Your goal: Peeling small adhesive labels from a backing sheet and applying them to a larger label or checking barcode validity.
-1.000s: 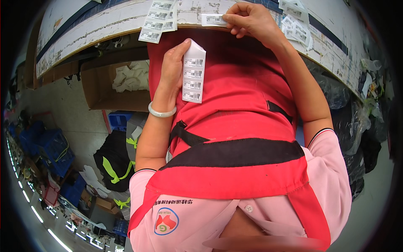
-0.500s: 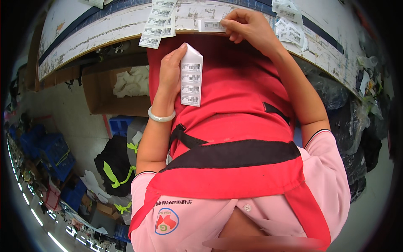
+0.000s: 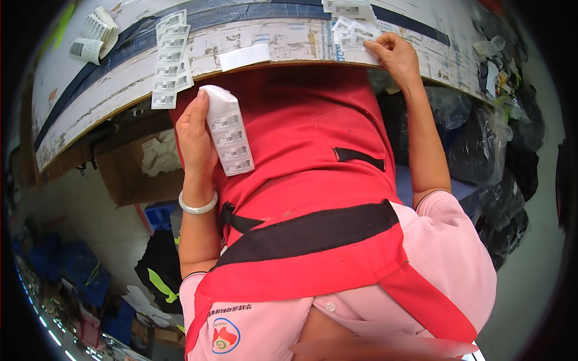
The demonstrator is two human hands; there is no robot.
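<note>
My left hand [image 3: 194,129] is closed round a folded white strip of barcode labels [image 3: 232,144]. The strip hangs over my red apron, its labels facing up. At the table's front edge, my right hand [image 3: 397,59] pinches a small barcode label [image 3: 365,43] between thumb and forefinger. That label lies at the edge of a loose pile of labels [image 3: 349,12], touching or overlapping others. Between my hands, a blank white strip [image 3: 245,57] lies along the table edge. Left of it, longer strips of barcode labels [image 3: 171,57] hang slightly over the edge.
The worn white table [image 3: 289,45] has a dark blue band along it. A curled bundle of labels [image 3: 96,33] sits at far left. Below the table stands a cardboard box [image 3: 120,180] with white cloth in it. Clear and black plastic bags [image 3: 481,156] crowd the right.
My right hand has moved from the strip on the table edge to the label pile at its right. That strip, which showed a barcode label, is now blank. My left hand keeps its strip.
</note>
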